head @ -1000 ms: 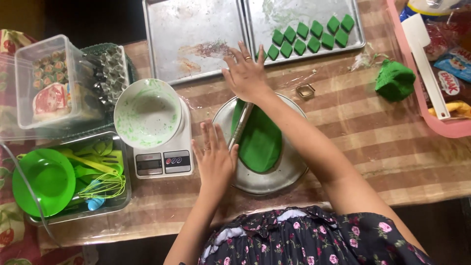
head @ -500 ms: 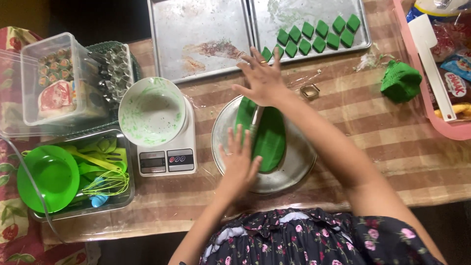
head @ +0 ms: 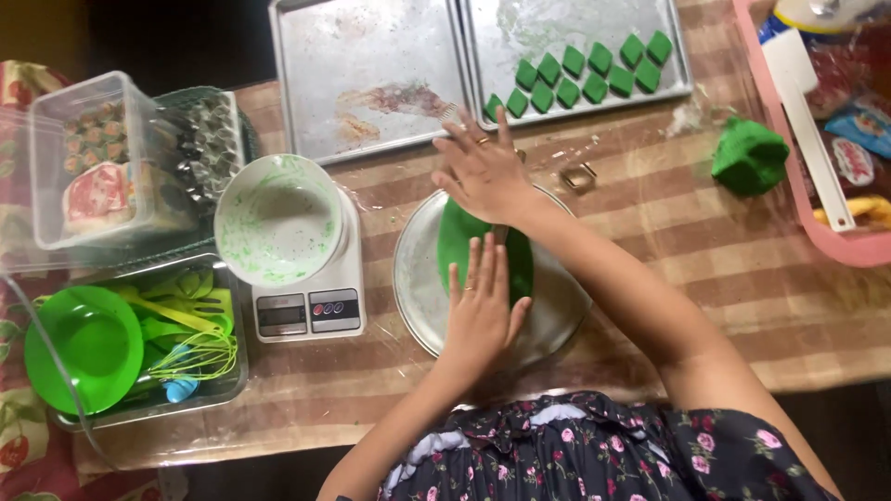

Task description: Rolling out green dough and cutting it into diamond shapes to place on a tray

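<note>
Both hands lie flat with fingers spread, nothing clasped in either grip: the left hand [head: 483, 311] presses the near end of the green dough [head: 455, 243], the right hand [head: 484, 172] its far end. The dough lies under both palms on a round metal plate [head: 418, 288] on the bench [head: 705, 260], with a kitchen scale [head: 311, 311] left of the hands.

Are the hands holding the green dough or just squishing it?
Not gripping. Left hand and right hand lie flat, fingers spread, on the green dough in the round metal pan.
</note>
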